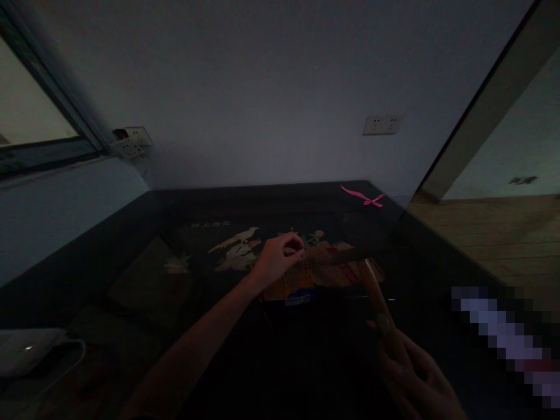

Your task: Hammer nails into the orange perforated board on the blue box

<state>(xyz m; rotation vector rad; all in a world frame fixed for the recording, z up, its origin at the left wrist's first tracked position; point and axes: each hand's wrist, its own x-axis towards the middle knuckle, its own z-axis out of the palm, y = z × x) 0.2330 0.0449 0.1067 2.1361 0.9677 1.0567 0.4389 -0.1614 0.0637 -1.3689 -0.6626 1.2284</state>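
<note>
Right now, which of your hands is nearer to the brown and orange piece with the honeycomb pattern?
Left. The left hand is at the left side of the honeycomb-patterned piece; the right hand is farther off, closer to the body.

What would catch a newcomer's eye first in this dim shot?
Probably the bright pink ribbon, near the far right corner of the dark tabletop. Next, the right hand grips a long light-brown handle at lower right. Near the middle, the left hand curls its thumb and finger into a ring beside a brown spotted item.
</note>
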